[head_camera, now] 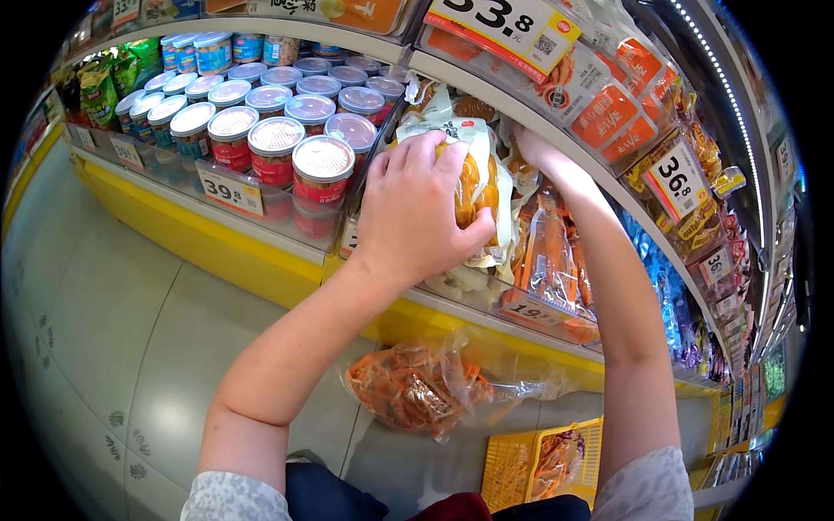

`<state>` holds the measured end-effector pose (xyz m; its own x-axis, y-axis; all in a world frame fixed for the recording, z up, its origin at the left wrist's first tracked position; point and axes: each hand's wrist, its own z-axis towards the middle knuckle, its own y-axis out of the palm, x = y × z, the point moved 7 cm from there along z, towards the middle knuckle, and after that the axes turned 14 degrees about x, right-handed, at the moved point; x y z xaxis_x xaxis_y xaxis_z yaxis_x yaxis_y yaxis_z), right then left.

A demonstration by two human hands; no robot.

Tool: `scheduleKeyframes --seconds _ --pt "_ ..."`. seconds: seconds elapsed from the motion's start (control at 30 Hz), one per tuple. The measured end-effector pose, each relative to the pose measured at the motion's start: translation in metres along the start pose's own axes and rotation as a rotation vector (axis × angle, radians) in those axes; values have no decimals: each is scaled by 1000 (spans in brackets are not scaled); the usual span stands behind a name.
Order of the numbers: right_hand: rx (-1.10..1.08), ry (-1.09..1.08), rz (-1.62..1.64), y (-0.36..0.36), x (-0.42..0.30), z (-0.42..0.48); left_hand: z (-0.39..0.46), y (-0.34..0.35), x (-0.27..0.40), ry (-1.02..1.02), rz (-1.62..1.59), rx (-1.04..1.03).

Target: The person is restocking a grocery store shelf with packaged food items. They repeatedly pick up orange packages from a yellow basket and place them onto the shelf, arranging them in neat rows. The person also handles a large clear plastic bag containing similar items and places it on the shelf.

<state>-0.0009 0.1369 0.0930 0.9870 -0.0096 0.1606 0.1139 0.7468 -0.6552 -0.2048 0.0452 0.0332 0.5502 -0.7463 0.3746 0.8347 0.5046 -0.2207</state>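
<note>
My left hand (414, 202) grips a vacuum-sealed food pack (479, 185) with pale edges and golden-brown contents, its fingers over the top and its thumb along the right side. The pack lies in a lower-shelf bin among similar packs. My right hand (535, 148) reaches into the same bin from the right, beneath the upper shelf's front edge. Its fingers are hidden behind the packs, so whether it holds anything does not show. Orange-edged clear packets (547, 251) stand in the neighbouring bin, close to my right forearm.
Lidded jars (273, 140) fill the left compartment, behind a clear shelf lip. Overhead, the upper shelf's edge (469, 81) curves across, with price cards. On the tiled floor lie a clear bag of orange packets (417, 384) and a yellow plastic basket (511, 465) holding packets.
</note>
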Motion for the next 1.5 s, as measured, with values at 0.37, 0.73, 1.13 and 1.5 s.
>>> scheduleKeyframes --seconds 0.37,0.73,1.13,1.5 --pt "-203 331 478 -43 18 -60 4 6 5 57 -69 -20" --pt "-62 204 70 -49 31 -68 -2 41 22 153 -59 -236" --pt "-290 455 57 -104 116 -141 6 -5 63 350 -288 35" --pt "-278 447 6 -68 108 -216 -9 93 128 683 -177 -770"
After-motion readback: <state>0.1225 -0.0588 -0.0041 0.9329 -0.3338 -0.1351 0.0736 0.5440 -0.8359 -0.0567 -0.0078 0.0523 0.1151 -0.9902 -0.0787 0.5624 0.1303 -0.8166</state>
